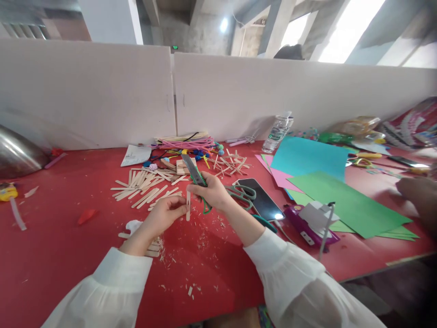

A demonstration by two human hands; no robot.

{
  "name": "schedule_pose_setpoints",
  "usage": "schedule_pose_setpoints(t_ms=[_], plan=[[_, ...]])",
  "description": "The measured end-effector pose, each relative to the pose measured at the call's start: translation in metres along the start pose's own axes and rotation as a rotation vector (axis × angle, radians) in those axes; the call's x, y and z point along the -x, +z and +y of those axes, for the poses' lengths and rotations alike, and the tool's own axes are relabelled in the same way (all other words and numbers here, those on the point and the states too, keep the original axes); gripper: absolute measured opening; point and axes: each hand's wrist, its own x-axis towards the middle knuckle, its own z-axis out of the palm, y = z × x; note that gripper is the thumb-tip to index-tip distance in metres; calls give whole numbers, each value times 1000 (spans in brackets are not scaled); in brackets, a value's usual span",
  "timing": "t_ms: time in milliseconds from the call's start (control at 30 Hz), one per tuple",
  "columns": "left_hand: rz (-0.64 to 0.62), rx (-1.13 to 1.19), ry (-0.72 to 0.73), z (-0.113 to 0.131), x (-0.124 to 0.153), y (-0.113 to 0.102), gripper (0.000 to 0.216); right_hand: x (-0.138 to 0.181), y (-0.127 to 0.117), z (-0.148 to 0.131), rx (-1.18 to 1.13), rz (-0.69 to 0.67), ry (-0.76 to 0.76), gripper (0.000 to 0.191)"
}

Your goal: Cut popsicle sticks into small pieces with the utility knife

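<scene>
My left hand [170,210] pinches a wooden craft stick [188,210] that stands upright above the red table [112,278]. In my right hand [213,191] is a green utility knife [196,172], its wide blade pointing up and away to the left. The right thumb and fingertips meet the top of the stick. Behind both hands lies a loose pile of craft sticks [136,184]. Wood shavings and small chips [190,290] are scattered on the table below. More sticks [153,248] lie partly hidden under my left wrist.
Green-handled scissors [244,195] and a phone [261,200] lie right of my right hand. Farther right are blue paper [312,155], green paper [351,200] and a purple power strip [307,228]. A water bottle [277,132] stands by the white partition [221,95]. Another person's hand [416,193] is at the right edge.
</scene>
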Motion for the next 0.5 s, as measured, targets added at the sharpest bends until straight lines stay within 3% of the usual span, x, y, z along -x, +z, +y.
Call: schedule_pose_setpoints(t_ms=[200,400,500], plan=[[21,75,-25,-3,-1,1,21,10,5,12,-18,31,1,25],[270,283,-88,3,4,-3,29,24,9,11,-5,-72,98,25],[319,356,-81,4,5,-3,28,30,13,13,101,-92,98,22]])
